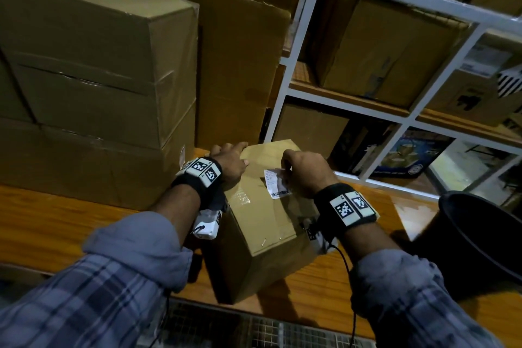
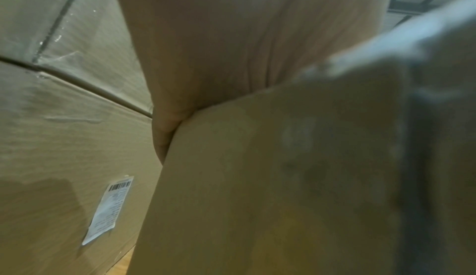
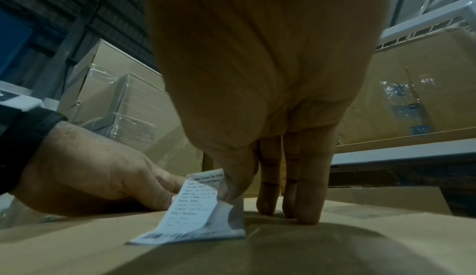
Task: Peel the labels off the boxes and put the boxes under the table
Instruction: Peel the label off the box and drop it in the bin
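Half the label [image 3: 203, 204] lifted: my right hand [image 1: 306, 174] pinches its top edge, left hand [image 1: 230, 162] flat on the box [image 1: 262, 223]. Big cartons [image 1: 96, 73] touch its left; table [image 1: 375, 206] free right.

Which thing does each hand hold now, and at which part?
Right hand pinches the label by its lifted upper edge. Left hand presses on the box top, near its left edge.

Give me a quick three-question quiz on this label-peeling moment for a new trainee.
1. True or false: the label is fully off the small box.
2. Which hand pinches the label: A left hand, B right hand?
3. Fill in: the left hand rests on the box's ____.

Key: 1 false, its lower end still sticks to the box top. 2 B. 3 top.
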### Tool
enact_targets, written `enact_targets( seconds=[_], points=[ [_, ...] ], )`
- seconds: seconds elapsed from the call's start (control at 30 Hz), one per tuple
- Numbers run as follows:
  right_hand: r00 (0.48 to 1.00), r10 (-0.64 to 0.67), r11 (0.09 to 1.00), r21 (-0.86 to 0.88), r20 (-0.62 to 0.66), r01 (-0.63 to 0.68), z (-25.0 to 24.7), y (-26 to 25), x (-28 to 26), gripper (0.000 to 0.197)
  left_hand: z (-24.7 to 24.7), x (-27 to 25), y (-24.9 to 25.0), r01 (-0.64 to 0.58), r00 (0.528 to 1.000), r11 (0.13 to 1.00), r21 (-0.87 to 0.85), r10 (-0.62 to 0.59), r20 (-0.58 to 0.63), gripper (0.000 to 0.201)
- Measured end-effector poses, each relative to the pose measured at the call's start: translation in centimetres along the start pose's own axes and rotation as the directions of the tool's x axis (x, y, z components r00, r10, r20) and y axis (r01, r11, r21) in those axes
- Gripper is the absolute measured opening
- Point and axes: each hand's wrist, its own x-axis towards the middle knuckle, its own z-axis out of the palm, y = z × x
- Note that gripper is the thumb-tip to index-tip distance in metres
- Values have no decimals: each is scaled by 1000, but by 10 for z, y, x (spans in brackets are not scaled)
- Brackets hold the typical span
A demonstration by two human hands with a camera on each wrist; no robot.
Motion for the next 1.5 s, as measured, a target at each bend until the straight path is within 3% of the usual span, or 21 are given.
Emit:
enact_targets(
  seconds=[0.2,0.47,0.67,1.17,1.5],
  points=[
    [999,26,999,43,-29,-24,6,1,3,24,0,1,-1,5,1000,1000,-7,-5,1,62],
    [999,-13,1000,27,-40,14,11,1,5,76,-4,-3,2,-2,1000,1000,-18,2,12,61],
    [998,-62,998,17,23,62,3,-4,3,28,-4,-3,3,-2,1000,1000,-13,2,13,61],
    [998,42,992,120,-45,-37,1,-2,-2,10,-3,-4,3,6,1000,1000,-10,-7,-2,60],
    [994,99,960,267,-52,-82,5,10,0,12,-3,-1,2,18,1000,1000,-1,-18,6,61]
  ],
)
